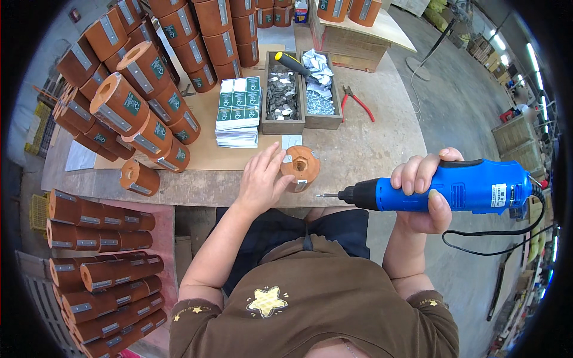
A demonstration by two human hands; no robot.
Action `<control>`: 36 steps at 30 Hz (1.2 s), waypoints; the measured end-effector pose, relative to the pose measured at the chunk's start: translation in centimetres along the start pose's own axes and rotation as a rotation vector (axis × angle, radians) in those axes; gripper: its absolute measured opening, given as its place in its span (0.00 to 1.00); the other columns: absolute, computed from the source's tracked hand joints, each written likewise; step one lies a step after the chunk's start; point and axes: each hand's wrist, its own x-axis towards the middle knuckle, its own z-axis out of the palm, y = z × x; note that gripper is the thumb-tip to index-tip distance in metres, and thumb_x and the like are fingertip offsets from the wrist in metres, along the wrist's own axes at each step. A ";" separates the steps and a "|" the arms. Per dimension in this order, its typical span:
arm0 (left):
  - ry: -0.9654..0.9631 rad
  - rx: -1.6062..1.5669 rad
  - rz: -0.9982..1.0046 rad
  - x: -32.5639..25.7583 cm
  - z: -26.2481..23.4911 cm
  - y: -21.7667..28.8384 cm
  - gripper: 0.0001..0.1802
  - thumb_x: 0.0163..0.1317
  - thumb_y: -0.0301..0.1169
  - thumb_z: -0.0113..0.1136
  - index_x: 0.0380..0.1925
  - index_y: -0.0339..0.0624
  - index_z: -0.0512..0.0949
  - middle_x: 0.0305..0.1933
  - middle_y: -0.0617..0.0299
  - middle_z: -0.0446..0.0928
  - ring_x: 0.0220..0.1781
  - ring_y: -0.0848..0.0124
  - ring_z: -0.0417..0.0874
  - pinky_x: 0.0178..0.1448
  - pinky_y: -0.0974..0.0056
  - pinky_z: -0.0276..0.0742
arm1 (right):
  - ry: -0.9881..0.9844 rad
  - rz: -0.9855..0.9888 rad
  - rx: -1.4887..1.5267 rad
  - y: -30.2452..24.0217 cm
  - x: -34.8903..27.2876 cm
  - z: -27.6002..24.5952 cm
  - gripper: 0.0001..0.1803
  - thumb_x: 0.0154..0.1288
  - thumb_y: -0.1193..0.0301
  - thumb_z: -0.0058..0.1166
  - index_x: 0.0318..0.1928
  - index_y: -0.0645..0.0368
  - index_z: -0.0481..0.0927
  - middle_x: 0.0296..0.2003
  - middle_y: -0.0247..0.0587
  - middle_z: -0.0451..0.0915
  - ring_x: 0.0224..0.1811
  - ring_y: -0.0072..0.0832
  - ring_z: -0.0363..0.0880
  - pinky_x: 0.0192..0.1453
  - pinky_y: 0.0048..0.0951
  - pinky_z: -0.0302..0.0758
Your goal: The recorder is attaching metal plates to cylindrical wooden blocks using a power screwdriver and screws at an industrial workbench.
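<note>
A reddish-brown cylinder [308, 163] with a hole in its top stands upright near the table's front edge, small metal plates fixed on its side. My left hand [262, 176] grips it from the left, with the thumb at the near side and the fingers at the far side. In my right hand [425, 190] is a blue electric screwdriver [471, 186], held level with fingers wrapped round the body. Its bit [327, 195] points left, a short way right of the cylinder and apart from it. A black cord hangs from its rear end.
Two wooden boxes [283, 126] hold metal plates and screws; a yellow-black screwdriver [292, 63] lies across them. Red-handled pliers [358, 105] lie to their right, stacked green-white labels [237, 113] to their left. Stacked cylinders [143, 71] fill the left; one small cylinder [141, 178] stands alone.
</note>
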 end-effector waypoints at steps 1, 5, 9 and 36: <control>0.026 -0.057 -0.037 0.3 0.0 -0.2 0.25 0.55 0.39 0.55 0.51 0.37 0.68 0.57 0.48 0.65 0.56 0.51 0.67 0.58 0.54 0.62 | 0.005 0.002 0.005 0.1 0.0 -0.1 0.28 0.50 0.73 0.51 0.52 0.61 0.57 0.24 0.40 0.69 0.26 0.29 0.70 0.33 0.34 0.73; 0.139 -0.041 0.009 4.3 -0.5 -2.5 0.21 0.55 0.35 0.54 0.48 0.39 0.71 0.54 0.52 0.68 0.52 0.55 0.70 0.54 0.54 0.65 | 0.018 0.004 0.025 0.1 0.0 -0.4 0.28 0.50 0.73 0.50 0.52 0.61 0.56 0.25 0.41 0.69 0.26 0.30 0.70 0.34 0.34 0.72; -0.011 -0.042 -0.029 10.1 0.4 -6.2 0.14 0.55 0.34 0.53 0.41 0.42 0.76 0.46 0.55 0.75 0.48 0.57 0.73 0.51 0.53 0.67 | 0.022 -0.013 0.034 -0.3 0.1 -0.8 0.28 0.51 0.73 0.51 0.52 0.61 0.56 0.25 0.41 0.69 0.26 0.30 0.70 0.34 0.35 0.72; -0.011 -0.039 0.132 12.2 -0.8 -2.1 0.04 0.45 0.28 0.58 0.23 0.44 0.74 0.25 0.55 0.77 0.31 0.57 0.78 0.38 0.56 0.71 | 0.121 -0.042 -0.057 -1.6 -0.5 -3.2 0.28 0.50 0.72 0.48 0.53 0.61 0.57 0.25 0.39 0.68 0.26 0.28 0.69 0.34 0.33 0.72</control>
